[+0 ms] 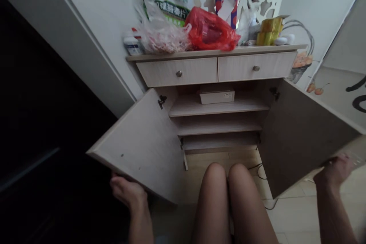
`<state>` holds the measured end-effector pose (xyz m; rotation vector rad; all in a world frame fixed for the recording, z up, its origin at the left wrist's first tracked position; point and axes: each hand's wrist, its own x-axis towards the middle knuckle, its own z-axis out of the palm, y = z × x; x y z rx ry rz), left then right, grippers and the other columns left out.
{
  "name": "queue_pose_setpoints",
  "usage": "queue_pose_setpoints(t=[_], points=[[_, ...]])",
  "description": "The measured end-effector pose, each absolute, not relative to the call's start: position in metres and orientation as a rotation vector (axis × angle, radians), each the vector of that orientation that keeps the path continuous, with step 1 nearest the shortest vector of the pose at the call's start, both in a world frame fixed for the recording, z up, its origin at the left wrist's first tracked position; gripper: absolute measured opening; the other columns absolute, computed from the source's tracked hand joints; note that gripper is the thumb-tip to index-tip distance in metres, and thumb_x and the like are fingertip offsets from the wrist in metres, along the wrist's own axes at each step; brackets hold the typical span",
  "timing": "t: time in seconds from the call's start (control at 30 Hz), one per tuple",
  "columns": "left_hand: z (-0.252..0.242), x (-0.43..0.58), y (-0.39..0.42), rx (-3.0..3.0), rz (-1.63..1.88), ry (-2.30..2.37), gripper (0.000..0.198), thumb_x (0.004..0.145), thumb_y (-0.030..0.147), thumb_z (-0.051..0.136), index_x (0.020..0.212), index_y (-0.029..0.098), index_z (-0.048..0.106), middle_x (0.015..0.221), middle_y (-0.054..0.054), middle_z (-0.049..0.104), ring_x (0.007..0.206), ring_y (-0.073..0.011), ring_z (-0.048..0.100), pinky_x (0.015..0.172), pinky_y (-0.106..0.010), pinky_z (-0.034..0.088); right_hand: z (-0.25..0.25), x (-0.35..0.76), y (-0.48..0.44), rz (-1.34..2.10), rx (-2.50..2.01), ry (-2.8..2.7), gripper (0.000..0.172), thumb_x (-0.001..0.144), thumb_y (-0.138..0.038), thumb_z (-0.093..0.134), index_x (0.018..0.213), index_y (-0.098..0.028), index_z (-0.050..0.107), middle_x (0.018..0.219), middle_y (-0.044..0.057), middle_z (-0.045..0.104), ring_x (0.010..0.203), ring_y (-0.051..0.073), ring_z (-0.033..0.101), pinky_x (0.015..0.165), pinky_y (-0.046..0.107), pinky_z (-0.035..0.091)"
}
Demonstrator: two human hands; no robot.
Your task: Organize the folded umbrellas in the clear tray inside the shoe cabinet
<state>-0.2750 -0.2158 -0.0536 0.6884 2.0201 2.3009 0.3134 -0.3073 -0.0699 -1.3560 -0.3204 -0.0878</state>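
Note:
Both doors of a pale wooden cabinet stand swung outward. At the lower left, my left hand [128, 191] is closed on the outer edge of the left cabinet door [145, 148], its fingers partly hidden behind the panel. My right hand [333, 173] holds the lower outer edge of the right cabinet door [305, 133]; some of its fingers are hidden or blurred. Between the doors are several shelves, and a flat white box [217, 97] lies on the upper shelf [220, 109].
Two closed drawers [177, 72] sit above the doors. The cabinet top carries a red plastic bag [210, 30], a clear bag [166, 40], an oatmeal bag [171, 4], a white bottle [132, 45] and yellow packages [268, 31]. My knees [215, 175] are before the cabinet; a dark cable [271, 206] crosses the floor.

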Motion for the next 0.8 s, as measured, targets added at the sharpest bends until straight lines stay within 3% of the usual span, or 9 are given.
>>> queue_pose_setpoints(t=[0.1,0.2,0.43,0.6,0.8], points=[[-0.069,-0.248,-0.219,1.006,2.274,1.935,0.049,0.083,0.057,0.051,0.105,0.016,0.069,0.103,-0.009,0.069,0.102,-0.0278,0.064,0.097,-0.046,0.049,-0.073,0.274,-0.303,-0.084,-1.330,-0.408,0.052,0.074,-0.069,0.063,0.095,-0.022,0.062,0.082,0.006,0.064,0.079,0.024,0.064,0.069,0.042,0.052],[-0.074,-0.212,-0.205,1.310,2.165,1.787,0.044,0.081,0.055,0.060,0.098,0.016,0.071,0.092,-0.009,0.070,0.086,-0.0229,0.067,0.085,-0.038,0.054,-0.069,0.242,-0.295,0.022,-1.390,-0.681,0.055,0.073,-0.070,0.067,0.093,-0.018,0.063,0.082,0.007,0.069,0.076,0.022,0.067,0.071,0.038,0.054],[-0.056,-0.112,-0.132,1.855,1.839,1.412,0.033,0.088,0.047,0.060,0.086,0.018,0.075,0.082,-0.008,0.070,0.077,-0.0190,0.065,0.073,-0.030,0.051,-0.050,0.181,-0.214,0.262,-1.380,-1.103,0.048,0.079,-0.066,0.064,0.089,-0.019,0.065,0.084,0.009,0.074,0.077,0.023,0.072,0.069,0.033,0.054],[-0.046,-0.060,-0.075,1.900,1.660,1.489,0.019,0.088,0.032,0.064,0.086,0.017,0.076,0.076,-0.007,0.068,0.070,-0.0170,0.062,0.069,-0.028,0.047,-0.030,0.132,-0.125,0.276,-1.467,-1.200,0.042,0.085,-0.062,0.055,0.085,-0.021,0.063,0.084,0.007,0.074,0.075,0.022,0.071,0.066,0.031,0.049],[-0.040,-0.035,-0.032,1.955,1.488,1.609,0.011,0.087,0.024,0.067,0.087,0.017,0.075,0.081,-0.007,0.068,0.076,-0.0175,0.062,0.072,-0.027,0.043,-0.020,0.110,-0.063,0.202,-1.581,-1.250,0.032,0.091,-0.051,0.051,0.090,-0.021,0.063,0.093,0.006,0.074,0.080,0.020,0.069,0.067,0.028,0.043]])
